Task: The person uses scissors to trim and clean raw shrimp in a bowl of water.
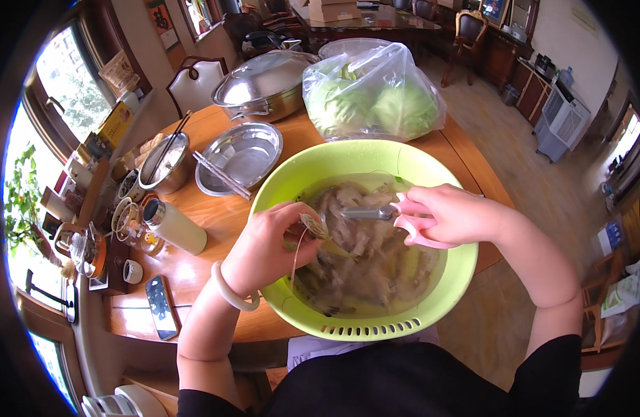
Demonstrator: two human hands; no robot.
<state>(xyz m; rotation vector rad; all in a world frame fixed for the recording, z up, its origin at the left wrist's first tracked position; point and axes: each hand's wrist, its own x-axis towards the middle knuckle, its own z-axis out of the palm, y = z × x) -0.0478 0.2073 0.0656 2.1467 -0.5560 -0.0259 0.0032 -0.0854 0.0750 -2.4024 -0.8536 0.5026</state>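
Note:
A lime-green plastic basin (278, 177) holds cloudy water with several raw shrimp (356, 234) in it. Above its left side, my left hand (278, 245) pinches a single shrimp (314, 227), whose long feeler hangs down. My right hand (445, 219) grips the pink handles of a pair of scissors (369, 212) over the basin. The closed-looking metal blades point left towards the held shrimp, apart from it. My fingers hide part of the shrimp's body.
Beyond the basin stand a bag of cabbages (372, 104), a lidded steel pot (267, 83) and a steel bowl (241, 156) with chopsticks across its rim. A bottle (179, 229), a phone (162, 307) and a glass teapot (85, 250) are on the left.

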